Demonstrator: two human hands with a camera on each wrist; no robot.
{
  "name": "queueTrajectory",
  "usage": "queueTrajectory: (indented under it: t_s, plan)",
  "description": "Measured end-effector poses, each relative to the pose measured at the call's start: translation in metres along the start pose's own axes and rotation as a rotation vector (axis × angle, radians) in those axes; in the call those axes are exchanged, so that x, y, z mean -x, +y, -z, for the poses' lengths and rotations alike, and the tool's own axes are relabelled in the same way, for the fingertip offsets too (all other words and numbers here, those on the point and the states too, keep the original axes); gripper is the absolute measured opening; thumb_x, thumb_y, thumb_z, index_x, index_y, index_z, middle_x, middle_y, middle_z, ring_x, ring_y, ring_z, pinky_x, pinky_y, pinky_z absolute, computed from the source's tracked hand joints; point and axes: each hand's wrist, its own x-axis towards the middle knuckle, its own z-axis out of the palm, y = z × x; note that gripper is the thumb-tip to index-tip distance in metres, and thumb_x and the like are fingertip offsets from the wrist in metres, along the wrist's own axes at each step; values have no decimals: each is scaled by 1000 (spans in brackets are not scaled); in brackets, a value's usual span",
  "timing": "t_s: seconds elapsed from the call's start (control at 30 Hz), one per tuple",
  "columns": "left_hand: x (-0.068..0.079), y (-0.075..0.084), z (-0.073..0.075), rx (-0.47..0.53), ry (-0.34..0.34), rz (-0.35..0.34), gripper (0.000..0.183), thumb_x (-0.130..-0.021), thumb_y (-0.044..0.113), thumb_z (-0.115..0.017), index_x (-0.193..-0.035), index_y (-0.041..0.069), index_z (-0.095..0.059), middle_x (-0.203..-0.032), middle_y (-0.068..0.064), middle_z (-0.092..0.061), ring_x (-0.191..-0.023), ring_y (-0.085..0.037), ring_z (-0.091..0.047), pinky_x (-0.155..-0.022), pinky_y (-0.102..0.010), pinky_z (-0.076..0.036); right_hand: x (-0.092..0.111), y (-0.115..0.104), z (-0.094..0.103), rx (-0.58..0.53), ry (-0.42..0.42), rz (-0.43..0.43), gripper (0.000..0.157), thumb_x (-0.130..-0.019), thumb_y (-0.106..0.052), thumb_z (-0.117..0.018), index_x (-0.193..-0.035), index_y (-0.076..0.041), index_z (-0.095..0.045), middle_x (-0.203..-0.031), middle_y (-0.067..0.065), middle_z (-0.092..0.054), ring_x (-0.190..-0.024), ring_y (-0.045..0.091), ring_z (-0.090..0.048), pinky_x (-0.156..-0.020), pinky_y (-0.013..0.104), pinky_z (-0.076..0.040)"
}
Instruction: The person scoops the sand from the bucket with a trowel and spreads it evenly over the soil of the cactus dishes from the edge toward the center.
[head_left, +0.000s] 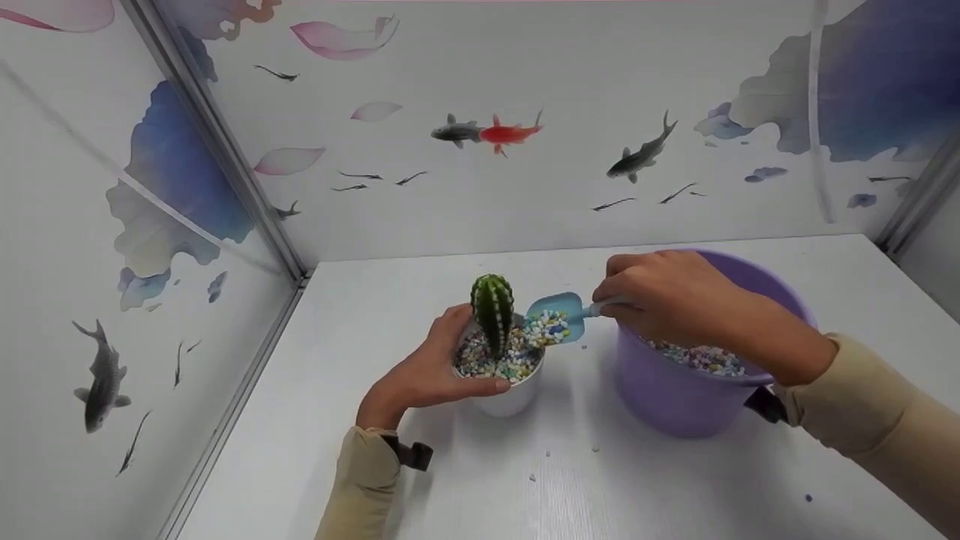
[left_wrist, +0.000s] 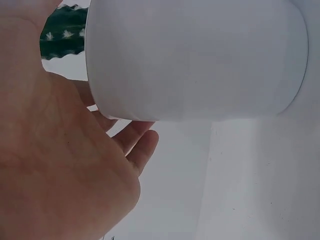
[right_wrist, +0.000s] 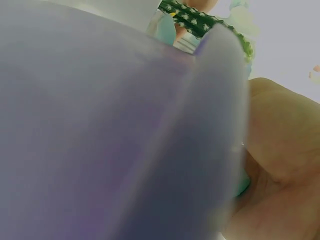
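My left hand [head_left: 431,367] holds a white flower pot [head_left: 504,401] at its rim, the thumb along the near side and the fingers round the far left side. In the pot a green cactus [head_left: 493,311] stands upright among colourful pebbles [head_left: 480,360]. My right hand [head_left: 667,292] grips the handle of a small light-blue shovel [head_left: 574,309]. Pebbles lie on the shovel's blade, whose tip is at the right rim of the pot, beside the cactus. In the right wrist view, the purple bucket [right_wrist: 100,125] hides much of the scene.
A purple bucket [head_left: 675,397] with more pebbles [head_left: 705,358] stands on the right, under my right hand and forearm. A few stray pebbles [head_left: 595,449] lie on the white table [head_left: 615,502]. Fish-patterned panels [head_left: 562,202] rise behind and at the left.
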Motion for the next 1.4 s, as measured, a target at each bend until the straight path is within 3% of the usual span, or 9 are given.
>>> queueTrajectory:
  t_s: [0.17,0.37,0.6,0.73,0.97,1.17,1.4]
  plan:
    - [-3,1,-4,1,22,-38,113,-67,74,-78,-157,36,-22,-154,15,-22,-149,-15,-25,-117,-50,-36,1,1,-2,-4,18,-1,17,-90,-22,-76,-106,-24,-80,-92,-7,-68,-70,7,-60,-62,28,-51]
    - [0,0,2,10,14,-45,108,-66,73,-80,-152,49,-20,-156,16,-24,-148,-13,-25,-116,-52,-36,1,2,0,-5,27,7,17,-90,-21,-76,-106,-25,-80,-93,-9,-67,-70,7,-60,-62,29,-51]
    - [1,0,6,23,-17,-80,104,-70,66,-81,-152,52,-19,-157,10,-27,-148,-19,-29,-117,-53,-34,1,1,0,3,15,18,18,-89,-21,-77,-106,-25,-80,-95,-7,-68,-71,9,-61,-64,30,-51]
    - [0,-1,3,6,-15,-64,107,-70,69,-79,-154,50,-16,-159,12,-23,-149,-15,-25,-118,-53,-34,2,1,-1,5,18,23,18,-89,-20,-77,-107,-25,-80,-95,-7,-69,-71,8,-60,-64,30,-51]
    - [-1,-1,-2,3,-4,-12,121,-67,73,-79,-161,31,-15,-156,12,-17,-150,-15,-24,-116,-51,-37,2,0,0,2,15,23,18,-89,-21,-77,-107,-25,-80,-95,-7,-69,-71,8,-60,-63,29,-51]
    - [0,-2,2,11,-1,-41,113,-67,72,-80,-157,37,-21,-153,12,-23,-145,-15,-28,-114,-51,-38,2,0,0,3,16,17,18,-90,-21,-76,-107,-25,-80,-93,-8,-68,-70,8,-60,-62,28,-50]
    - [3,0,7,2,-6,1,115,-65,72,-81,-156,44,-18,-161,10,-22,-150,-13,-24,-117,-55,-35,3,1,-1,8,61,46,14,-90,-20,-75,-103,-25,-80,-89,-8,-66,-65,6,-56,-58,27,-46]
